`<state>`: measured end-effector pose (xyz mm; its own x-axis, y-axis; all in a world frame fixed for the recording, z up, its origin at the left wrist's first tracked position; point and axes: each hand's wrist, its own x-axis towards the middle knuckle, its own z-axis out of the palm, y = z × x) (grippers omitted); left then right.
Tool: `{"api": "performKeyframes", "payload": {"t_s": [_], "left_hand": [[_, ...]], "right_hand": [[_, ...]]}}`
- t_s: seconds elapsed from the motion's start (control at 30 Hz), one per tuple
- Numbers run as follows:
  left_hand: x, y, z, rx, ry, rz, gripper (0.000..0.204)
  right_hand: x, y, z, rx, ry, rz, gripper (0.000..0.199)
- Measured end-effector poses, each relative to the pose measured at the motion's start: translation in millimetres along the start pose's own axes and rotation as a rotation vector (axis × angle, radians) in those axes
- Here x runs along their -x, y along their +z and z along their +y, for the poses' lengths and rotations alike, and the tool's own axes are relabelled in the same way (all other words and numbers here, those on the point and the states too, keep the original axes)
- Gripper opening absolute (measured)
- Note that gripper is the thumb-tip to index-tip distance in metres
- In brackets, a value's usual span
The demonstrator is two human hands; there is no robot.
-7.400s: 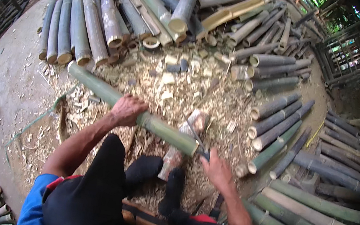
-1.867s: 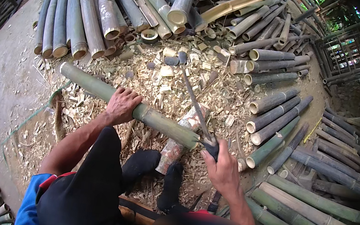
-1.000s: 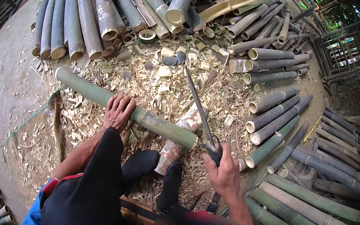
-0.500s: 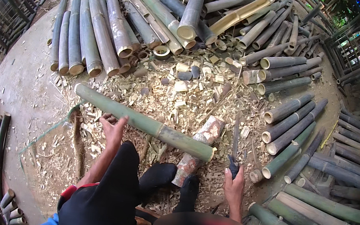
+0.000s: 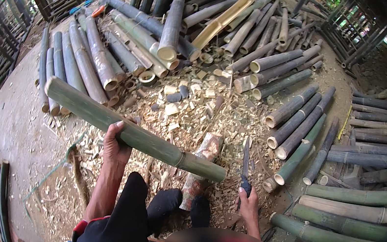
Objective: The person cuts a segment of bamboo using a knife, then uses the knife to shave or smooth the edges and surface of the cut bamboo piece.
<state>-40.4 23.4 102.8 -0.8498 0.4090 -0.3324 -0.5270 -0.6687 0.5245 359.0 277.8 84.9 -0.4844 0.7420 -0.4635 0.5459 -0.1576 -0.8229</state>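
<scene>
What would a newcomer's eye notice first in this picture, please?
First, probably the long green bamboo pole, slanting across the middle in the person's left hand. Next may come the knife in the right hand, its blade pointing away from the person. Pale wood chips cover the ground beyond the pole, with other bamboo poles lying around them.
</scene>
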Motion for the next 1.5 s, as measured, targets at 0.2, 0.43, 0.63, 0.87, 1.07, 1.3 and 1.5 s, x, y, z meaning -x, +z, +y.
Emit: {"api": "performKeyframes", "payload": {"t_s": [0.2,0.43,0.63,0.87,1.07,1.3,1.5], "left_hand": [[19,125,12,-0.218,0.285,-0.421,0.066],[12,161,19,-0.464,0.462,-0.253,0.070],[27,173,18,-0.644,0.539,-0.247,0.079],[46,188,8,-0.686,0.543,-0.343,0.078],[51,173,9,-0.694,0.552,-0.331,0.073],[55,180,16,-0.722,0.515,-0.374,0.071],[50,172,17,-0.766,0.587,-0.352,0.070]], "right_hand": [[0,2,-34,0.043,-0.122,0.041,0.035],[1,-5,-133,0.540,-0.421,0.127,0.043],[23,15,-211,0.336,-0.881,0.115,0.036],[-42,9,-178,0.720,-0.527,0.007,0.036],[33,21,-242,0.336,-0.959,0.152,0.034],[-38,24,-184,0.660,-0.398,-0.035,0.041],[26,22,-237,0.253,-0.892,0.087,0.039]]}}
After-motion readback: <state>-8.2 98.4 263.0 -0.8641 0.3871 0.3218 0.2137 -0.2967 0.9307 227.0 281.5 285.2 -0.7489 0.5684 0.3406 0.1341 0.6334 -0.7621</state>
